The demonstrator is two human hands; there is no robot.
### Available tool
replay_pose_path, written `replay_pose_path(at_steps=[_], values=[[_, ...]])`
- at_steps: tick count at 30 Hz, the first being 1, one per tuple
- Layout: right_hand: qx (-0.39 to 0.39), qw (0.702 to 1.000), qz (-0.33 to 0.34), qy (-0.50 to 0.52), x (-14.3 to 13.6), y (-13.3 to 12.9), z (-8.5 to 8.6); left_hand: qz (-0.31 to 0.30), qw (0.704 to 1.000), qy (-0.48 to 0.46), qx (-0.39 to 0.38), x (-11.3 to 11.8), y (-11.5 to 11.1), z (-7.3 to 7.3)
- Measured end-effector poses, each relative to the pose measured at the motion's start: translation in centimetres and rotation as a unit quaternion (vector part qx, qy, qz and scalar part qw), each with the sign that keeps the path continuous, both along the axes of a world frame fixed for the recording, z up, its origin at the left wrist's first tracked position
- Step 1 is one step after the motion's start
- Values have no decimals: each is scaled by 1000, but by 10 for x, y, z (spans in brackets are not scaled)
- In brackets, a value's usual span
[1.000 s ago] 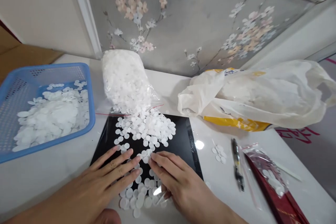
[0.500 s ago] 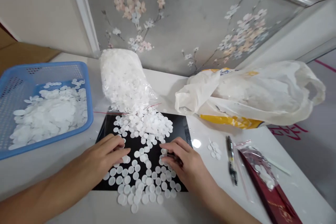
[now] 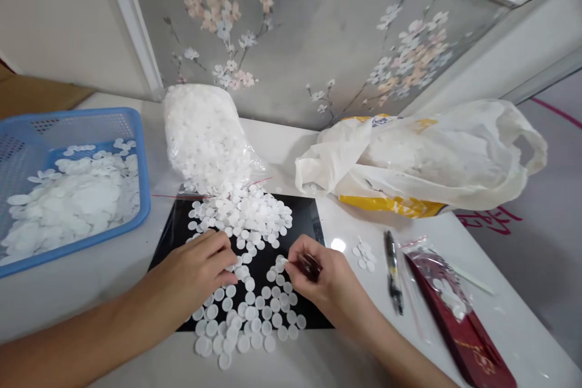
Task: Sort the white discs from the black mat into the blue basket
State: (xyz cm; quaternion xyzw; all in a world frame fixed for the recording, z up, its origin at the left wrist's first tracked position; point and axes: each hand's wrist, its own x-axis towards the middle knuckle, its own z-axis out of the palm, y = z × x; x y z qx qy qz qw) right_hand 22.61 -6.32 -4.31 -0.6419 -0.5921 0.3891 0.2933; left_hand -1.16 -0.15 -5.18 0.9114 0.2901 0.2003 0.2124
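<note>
Small round white plastic caps (image 3: 252,312) lie loose over a black board (image 3: 304,212) and spill past its front edge. Over the left part of the board is my left hand (image 3: 211,260), closed, its fingers bent and the tips down among the caps; what they hold, if anything, is hidden. My right hand (image 3: 318,270) pinches a white cap between thumb and forefinger at the board's right side. Behind both hands a heap of caps (image 3: 248,209) runs out of a clear plastic bag (image 3: 204,133) full of them.
At left stands a blue basket (image 3: 144,185) holding many white discs. A white and yellow carrier bag (image 3: 422,163) lies at back right. Further right are a few loose caps (image 3: 364,256), a pen (image 3: 393,273), and a dark red packet (image 3: 468,339) beneath a small clear bag.
My left hand has moved right and its fingers have drawn together. My right hand has tightened into a pinch on a cap. The whole view has shifted slightly.
</note>
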Motion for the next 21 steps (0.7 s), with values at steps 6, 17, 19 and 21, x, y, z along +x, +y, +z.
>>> replay_pose_path(at_steps=[6, 17, 19, 21], values=[[-25, 999, 20, -39, 6, 3, -2, 17, 999, 2, -40, -1, 5, -2], [-25, 996, 87, -16, -1, -2, 2, 88, 990, 14, -109, -17, 6, 14], [2, 993, 108, -48, -4, -2, 1, 108, 983, 14, -149, -18, 6, 16], [21, 988, 123, -86, -5, -1, 1, 115, 978, 5, -173, -20, 7, 18]])
